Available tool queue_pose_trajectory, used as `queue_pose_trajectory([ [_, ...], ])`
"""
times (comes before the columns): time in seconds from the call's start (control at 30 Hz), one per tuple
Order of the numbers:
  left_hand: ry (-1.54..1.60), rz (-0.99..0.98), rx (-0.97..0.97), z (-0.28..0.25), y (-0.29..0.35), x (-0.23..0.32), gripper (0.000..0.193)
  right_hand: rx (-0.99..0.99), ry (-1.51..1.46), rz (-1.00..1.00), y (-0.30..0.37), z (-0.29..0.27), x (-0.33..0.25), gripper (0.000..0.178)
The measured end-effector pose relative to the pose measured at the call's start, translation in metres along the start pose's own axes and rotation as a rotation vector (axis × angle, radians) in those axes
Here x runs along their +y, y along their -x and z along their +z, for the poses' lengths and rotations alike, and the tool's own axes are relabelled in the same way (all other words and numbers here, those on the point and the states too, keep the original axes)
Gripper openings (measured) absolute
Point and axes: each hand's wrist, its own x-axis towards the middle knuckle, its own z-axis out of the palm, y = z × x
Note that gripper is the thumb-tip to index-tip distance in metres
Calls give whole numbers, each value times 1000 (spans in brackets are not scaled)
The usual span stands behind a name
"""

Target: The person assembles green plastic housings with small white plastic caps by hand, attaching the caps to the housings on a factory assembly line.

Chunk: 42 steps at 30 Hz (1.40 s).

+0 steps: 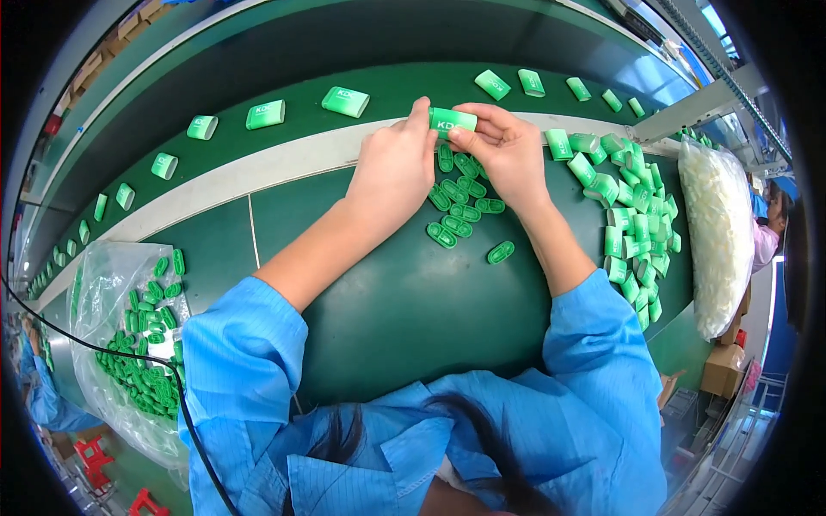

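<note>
A green, flattened plastic case [453,121] with pale print is held up between my hands, close to the pale rail of the bench. My right hand [509,153] grips its right part, with the thumb across the front. Closed fingers of my left hand [392,168] press on its left end; whether they also hold a small part there is hidden. Under my hands lies a loose cluster of small oval green caps [465,212], one cap [501,252] a little apart. To the right is a heap of similar green cases [635,211].
Beyond the pale rail [284,165], green cases [346,101] stand spaced along a green belt [396,90]. A clear bag [90,335] of green caps lies at left, crossed by a black cable [86,342]. A bag of pale parts [716,236] stands at right. Other people are at both sides.
</note>
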Motion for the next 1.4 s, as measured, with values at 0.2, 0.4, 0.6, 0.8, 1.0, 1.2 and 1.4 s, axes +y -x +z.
queue_pose_trajectory([
  [0.2,-17,11,-61,-2,-18,-14,26,-79,93,-18,-20,-11,-2,29],
  [0.4,58,-195,-122,-9,-62,-47,31,-43,810,-234,-78,-23,11,29],
  [0.6,-375,166,79,-7,-50,-46,36,-92,1341,-449,-100,-49,33,29],
  [0.8,-176,613,-389,-3,-15,-17,35,-152,1227,-297,-74,-53,11,27],
  [1.0,-286,368,-266,-6,1,-9,28,57,843,-198,-33,-48,-10,33],
  [1.2,408,-412,-307,-11,-22,-10,34,-179,1,66,-11,-22,-13,28],
  [1.4,853,-506,-247,-5,-17,-21,34,-142,-86,104,-6,-20,-8,27],
])
